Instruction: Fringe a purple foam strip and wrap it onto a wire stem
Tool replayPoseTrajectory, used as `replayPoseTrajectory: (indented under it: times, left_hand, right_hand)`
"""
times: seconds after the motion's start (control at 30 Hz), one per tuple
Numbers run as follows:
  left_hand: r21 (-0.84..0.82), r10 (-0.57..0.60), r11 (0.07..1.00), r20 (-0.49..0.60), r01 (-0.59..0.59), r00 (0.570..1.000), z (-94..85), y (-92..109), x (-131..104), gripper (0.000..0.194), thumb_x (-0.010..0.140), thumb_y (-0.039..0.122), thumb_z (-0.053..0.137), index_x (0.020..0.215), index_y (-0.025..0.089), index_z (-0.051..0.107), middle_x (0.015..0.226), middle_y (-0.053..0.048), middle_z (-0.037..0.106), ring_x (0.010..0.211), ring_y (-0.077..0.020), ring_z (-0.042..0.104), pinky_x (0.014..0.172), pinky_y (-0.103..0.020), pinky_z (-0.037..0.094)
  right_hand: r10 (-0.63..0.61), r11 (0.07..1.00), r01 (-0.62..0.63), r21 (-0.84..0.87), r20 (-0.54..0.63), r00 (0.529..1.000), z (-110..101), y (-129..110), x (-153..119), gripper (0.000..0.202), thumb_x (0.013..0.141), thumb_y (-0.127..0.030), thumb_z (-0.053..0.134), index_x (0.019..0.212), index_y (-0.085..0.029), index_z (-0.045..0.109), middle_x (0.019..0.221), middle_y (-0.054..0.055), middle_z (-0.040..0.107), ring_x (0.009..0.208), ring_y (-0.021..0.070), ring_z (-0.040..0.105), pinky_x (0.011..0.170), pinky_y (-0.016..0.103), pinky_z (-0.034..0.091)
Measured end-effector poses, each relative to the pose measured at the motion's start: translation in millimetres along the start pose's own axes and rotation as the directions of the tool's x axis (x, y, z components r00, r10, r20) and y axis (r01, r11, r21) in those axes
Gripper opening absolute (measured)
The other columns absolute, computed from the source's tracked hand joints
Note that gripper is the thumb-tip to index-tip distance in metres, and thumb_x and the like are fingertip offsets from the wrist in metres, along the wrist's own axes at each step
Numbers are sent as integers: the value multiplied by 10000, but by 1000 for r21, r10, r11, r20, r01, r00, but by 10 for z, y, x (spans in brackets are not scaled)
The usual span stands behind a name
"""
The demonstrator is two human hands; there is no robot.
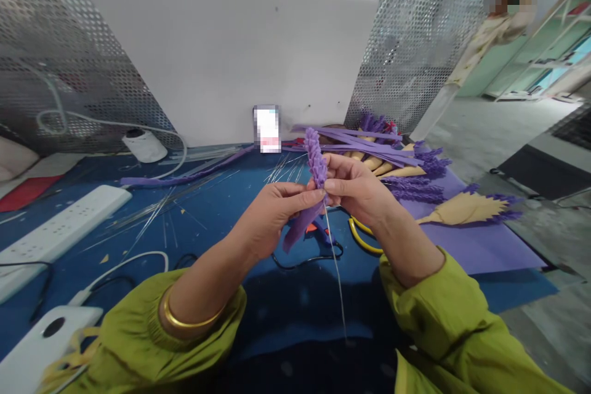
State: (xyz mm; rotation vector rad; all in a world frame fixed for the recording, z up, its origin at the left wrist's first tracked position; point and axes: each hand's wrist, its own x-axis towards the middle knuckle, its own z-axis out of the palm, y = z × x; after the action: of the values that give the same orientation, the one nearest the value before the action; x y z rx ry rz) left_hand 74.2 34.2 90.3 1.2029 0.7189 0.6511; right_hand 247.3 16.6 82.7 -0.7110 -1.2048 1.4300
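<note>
A purple paper flower spike [314,154] stands nearly upright between my hands, with a thin pale wire stem [339,283] hanging below it. My left hand [279,212] pinches the base of the spike, where a loose purple strip [299,228] trails down. My right hand [357,188] is closed on the spike just above, thumb and fingers together. Beneath the hands lies a blue and red tool [329,235] with a black cord, partly hidden by the strip. Yellow scissor-like handles [362,237] show beside my right wrist.
Purple strips [373,148] and wrapped purple flower bundles [466,209] lie on the right, partly on purple sheets. A phone [268,126] leans on a white board [231,55]. At left are a power strip [60,228] and wires. A person [484,43] stands beyond the board.
</note>
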Motion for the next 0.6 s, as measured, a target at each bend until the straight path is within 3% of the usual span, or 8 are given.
replayPoseTrajectory:
  times: [0.13,0.33,0.6]
  left_hand:
    - [17,9,1000,54,-10,999,-17,14,2,295,689,455,792,743,166,776,691,-61,713,639,-150,622,621,-248,495]
    - [-34,-21,999,118,25,993,-57,54,7,231,661,354,814,793,166,783,750,-61,731,678,-170,642,659,-275,546]
    - [50,-19,999,48,16,999,-59,50,19,154,634,294,812,679,159,754,617,-16,681,552,-112,587,548,-211,473]
  right_hand:
    - [-14,1000,14,-22,-5,1000,-4,-6,-7,327,679,-349,825,845,-182,598,693,-27,641,461,58,468,459,197,413]
    - [-33,999,33,-12,11,999,-6,-44,-19,283,702,-315,804,831,-182,591,658,-43,594,454,50,417,441,188,368]
    - [-4,997,7,-72,46,999,-24,-59,-30,293,684,-283,812,830,-180,580,661,-34,593,511,71,465,453,190,358]
